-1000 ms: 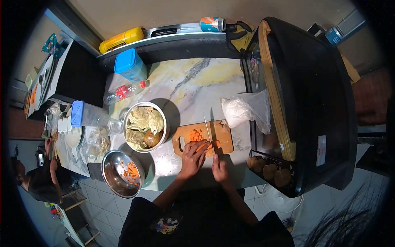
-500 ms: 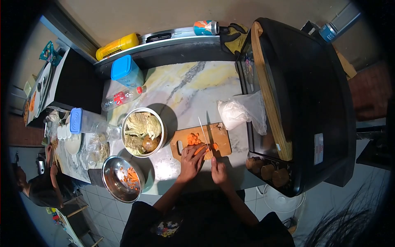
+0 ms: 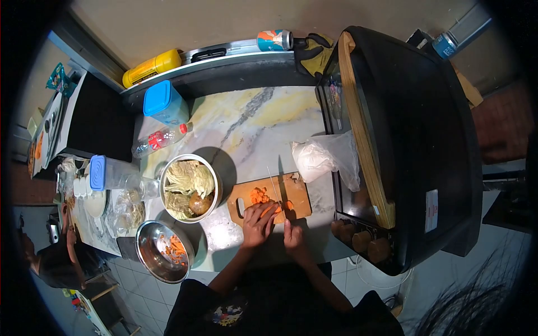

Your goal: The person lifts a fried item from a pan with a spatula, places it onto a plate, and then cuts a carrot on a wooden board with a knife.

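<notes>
My right hand (image 3: 293,237) is closed round the handle of a knife (image 3: 274,185), whose blade points away from me over the wooden cutting board (image 3: 302,203). My left hand (image 3: 258,225) presses its fingers on an orange carrot piece (image 3: 274,210), just left of the blade. Chopped carrot (image 3: 259,195) lies in a small heap on the board beyond my left fingers. Another bit of carrot (image 3: 289,205) sits right of the blade. A steel bowl (image 3: 147,253) with carrot pieces stands to the left, near a white pot (image 3: 166,199) of cabbage leaves and a brown round vegetable.
A bag of white powder (image 3: 312,159) lies behind the board, beside a large black oven (image 3: 414,140) on the right. A bottle (image 3: 159,140) and a blue-lidded container (image 3: 166,105) stand at the back left. Another person (image 3: 59,257) is at the far left.
The whole view has shifted slightly, moving most things left and a little down. My left hand stays on the carrot and my right hand still grips the knife.
</notes>
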Motion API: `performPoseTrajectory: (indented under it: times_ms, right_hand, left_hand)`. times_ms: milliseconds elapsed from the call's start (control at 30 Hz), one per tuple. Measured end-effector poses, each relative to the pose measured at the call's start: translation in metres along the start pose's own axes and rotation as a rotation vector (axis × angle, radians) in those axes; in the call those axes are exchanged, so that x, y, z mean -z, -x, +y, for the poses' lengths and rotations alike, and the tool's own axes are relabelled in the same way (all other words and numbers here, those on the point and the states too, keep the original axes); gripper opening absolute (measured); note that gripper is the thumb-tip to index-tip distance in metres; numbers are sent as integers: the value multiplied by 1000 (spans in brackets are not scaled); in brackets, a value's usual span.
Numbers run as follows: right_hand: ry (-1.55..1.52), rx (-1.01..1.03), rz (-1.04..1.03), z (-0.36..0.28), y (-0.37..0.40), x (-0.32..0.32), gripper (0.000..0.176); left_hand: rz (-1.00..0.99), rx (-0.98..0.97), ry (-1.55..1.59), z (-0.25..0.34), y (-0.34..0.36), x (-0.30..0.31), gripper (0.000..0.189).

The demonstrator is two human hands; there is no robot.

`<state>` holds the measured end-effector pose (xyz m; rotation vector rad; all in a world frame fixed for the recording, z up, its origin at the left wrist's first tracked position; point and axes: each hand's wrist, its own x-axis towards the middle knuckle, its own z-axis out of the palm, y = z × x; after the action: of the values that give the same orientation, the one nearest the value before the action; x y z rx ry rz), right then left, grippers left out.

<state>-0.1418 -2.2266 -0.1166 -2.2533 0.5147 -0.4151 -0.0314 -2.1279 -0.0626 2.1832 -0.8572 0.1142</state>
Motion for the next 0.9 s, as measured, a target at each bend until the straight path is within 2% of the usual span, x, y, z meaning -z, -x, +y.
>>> performPoseTrajectory:
  times_ms: [67,133,167,233,367,433,533,900]
  right_hand:
    - [-36,-37,-29,-9,-5,7,30]
    - [-186,-400,-197,-27,-19,19,42]
    - [-186,-401,-198,-33,-22,22,42]
    - [-207,-490,-208,-40,-25,25,56]
    - [-264,-453,-208,-44,-30,30,56]
    - [-246,-499,-300,-43,-31,32,51]
    - [-250,-512,-332,-43,-34,34,52]
    - [-259,-421,-266,-41,-31,32,61]
  left_hand:
    - [2,4,-5,-2,3,-2,33]
    - [9,1,-14,-4,2,-4,34]
    - [21,-4,-11,-4,2,-4,34]
    - [29,-4,-7,-4,2,-4,34]
    - [49,-4,-8,-3,-1,-4,34]
    - [59,-3,-6,-1,-1,-4,34]
    - [76,-15,17,-1,-4,-2,32]
    - [62,-1,27,0,-4,-1,28]
